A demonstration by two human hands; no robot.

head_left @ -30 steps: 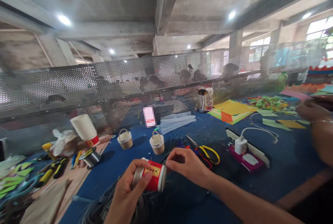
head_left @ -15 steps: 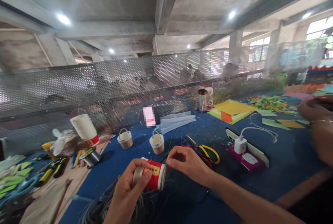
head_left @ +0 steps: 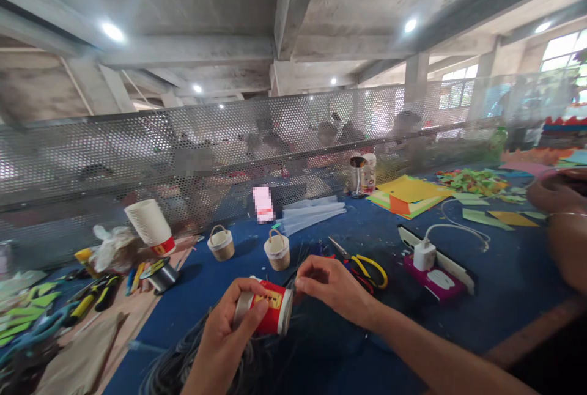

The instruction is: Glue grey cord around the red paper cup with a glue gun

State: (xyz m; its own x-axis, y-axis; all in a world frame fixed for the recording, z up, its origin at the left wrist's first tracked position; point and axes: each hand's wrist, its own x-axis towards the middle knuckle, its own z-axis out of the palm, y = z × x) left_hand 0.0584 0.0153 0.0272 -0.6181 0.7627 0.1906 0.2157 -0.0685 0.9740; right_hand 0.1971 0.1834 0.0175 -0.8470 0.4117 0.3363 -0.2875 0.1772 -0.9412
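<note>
My left hand (head_left: 238, 321) is closed around a red and white paper cup (head_left: 278, 308), which lies on its side with one end toward the right. At that end my right hand (head_left: 332, 288) is pinched, thumb against forefinger; whatever the fingertips hold is too small to make out. Just beyond the hands stand two small baskets with looped handles, one basket (head_left: 277, 252) near the cup and another basket (head_left: 221, 244) farther left. Below the left hand lies a bundle of dark grey wire or cord (head_left: 177, 355). Scissors with yellow handles (head_left: 367, 266) rest beyond my right wrist.
Stacked paper cups (head_left: 149, 224) and a wire spool (head_left: 160, 275) stand at the left. Rightward are a purple power strip (head_left: 433, 276) with a white charger and coloured paper sheets (head_left: 408, 190). A perforated metal screen (head_left: 220, 169) runs behind. Another person's hand (head_left: 557, 193) is at far right.
Very little differs. Both hands keep almost the same place on the cup; the right hand has shifted only slightly.
</note>
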